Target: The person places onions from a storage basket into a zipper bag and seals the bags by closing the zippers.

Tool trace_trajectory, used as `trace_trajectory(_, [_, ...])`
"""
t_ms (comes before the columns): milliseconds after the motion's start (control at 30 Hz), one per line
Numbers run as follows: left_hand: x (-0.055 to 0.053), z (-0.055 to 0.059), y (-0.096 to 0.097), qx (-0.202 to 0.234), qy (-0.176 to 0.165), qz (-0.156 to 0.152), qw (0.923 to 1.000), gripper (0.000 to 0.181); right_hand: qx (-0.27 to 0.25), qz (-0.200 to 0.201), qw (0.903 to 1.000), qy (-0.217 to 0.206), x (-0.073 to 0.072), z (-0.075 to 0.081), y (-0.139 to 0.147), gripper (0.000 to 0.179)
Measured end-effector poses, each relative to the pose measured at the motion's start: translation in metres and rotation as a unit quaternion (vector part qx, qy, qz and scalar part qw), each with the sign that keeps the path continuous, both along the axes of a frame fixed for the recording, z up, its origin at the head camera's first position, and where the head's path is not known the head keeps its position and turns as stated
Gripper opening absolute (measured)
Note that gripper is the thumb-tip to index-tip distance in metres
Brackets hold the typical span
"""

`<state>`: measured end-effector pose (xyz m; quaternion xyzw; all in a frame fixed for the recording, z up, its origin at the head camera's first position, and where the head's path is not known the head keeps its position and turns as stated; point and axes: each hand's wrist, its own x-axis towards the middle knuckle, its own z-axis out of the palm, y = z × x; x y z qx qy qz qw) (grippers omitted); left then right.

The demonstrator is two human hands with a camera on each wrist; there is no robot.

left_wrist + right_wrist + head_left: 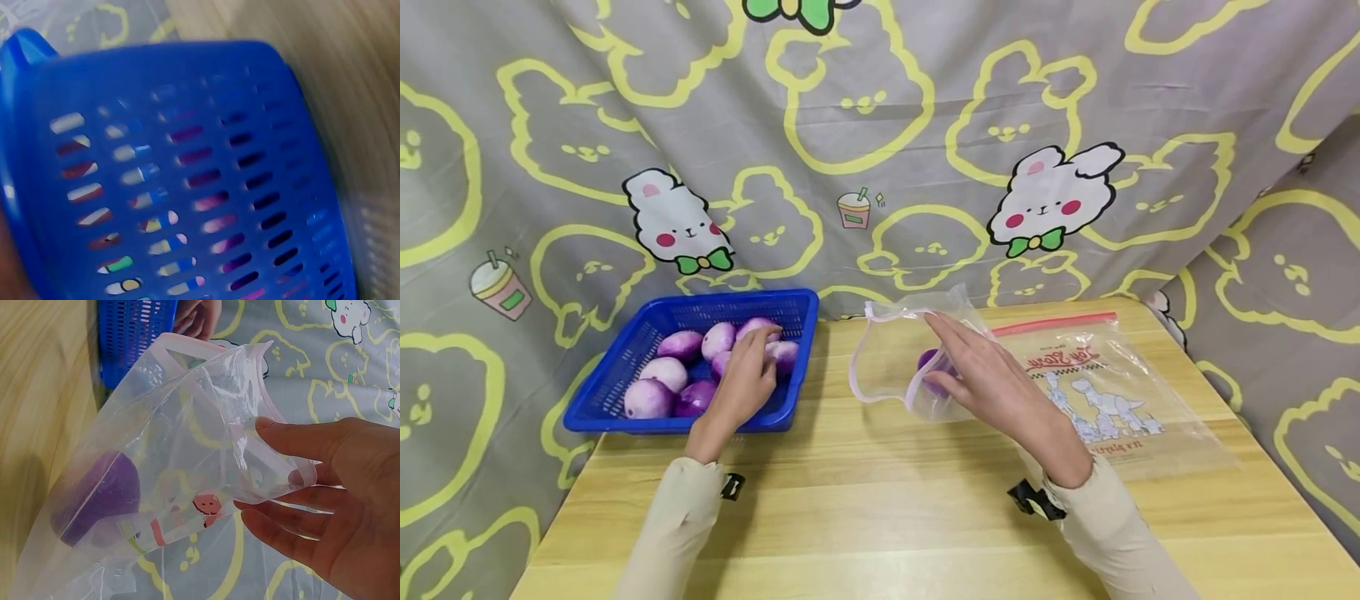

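Note:
My left hand [747,375] reaches into the blue basket [805,333], its fingers bent over a purple onion [785,358]. Whether they hold it is hidden. In the left wrist view only the slotted basket wall [206,81] shows, blurred. At the mouth of a clear zip bag [880,371] with a pink rim is my right hand [992,375]. Its thumb and fingers are spread apart and touch the plastic near the rim. Low inside that bag lies one purple onion [100,497], seen through the plastic in the right wrist view.
Several more onions [650,398] fill the basket at the left of the wooden table [850,517]. To the right, a flat printed zip bag [1105,400] with a red seal lies partly behind my right wrist. A patterned curtain [910,142] hangs behind the table.

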<state>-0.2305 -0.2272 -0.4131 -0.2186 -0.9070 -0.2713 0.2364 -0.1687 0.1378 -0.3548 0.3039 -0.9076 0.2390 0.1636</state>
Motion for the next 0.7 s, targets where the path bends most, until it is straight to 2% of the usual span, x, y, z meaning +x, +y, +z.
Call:
trace_trajectory(167, [-0.013,-0.002,-0.007,-0.041,-0.039,-0.007,0.9984,0.044,-0.01,0.003,0.9999,0.005,-0.001,-0.002,0.001,0.078])
trace_trajectory(300, [-0.017,-0.004,-0.01,-0.064,-0.068,-0.002,0.9956,0.046,-0.011,0.008,0.9999,0.007,-0.002,-0.002,0.0,0.078])
trace_trajectory(433, [-0.019,-0.006,-0.011,-0.097,-0.074,0.006,0.9925,0.043,-0.01,0.005,0.9999,0.002,-0.002,-0.001,0.001,0.078])
trace_trajectory(533, [-0.019,-0.007,-0.011,-0.123,-0.069,0.026,0.9897,0.041,-0.008,0.003,1.0,-0.002,-0.002,-0.002,0.002,0.077])
trace_trajectory(633, [-0.02,-0.01,-0.011,-0.125,-0.07,0.039,0.9889,0.043,-0.006,0.003,1.0,-0.004,-0.003,-0.002,0.003,0.077])
trace_trajectory(700, [-0.02,-0.011,-0.011,-0.116,-0.076,0.038,0.9896,0.043,-0.005,0.003,1.0,-0.005,-0.004,-0.003,0.004,0.077])
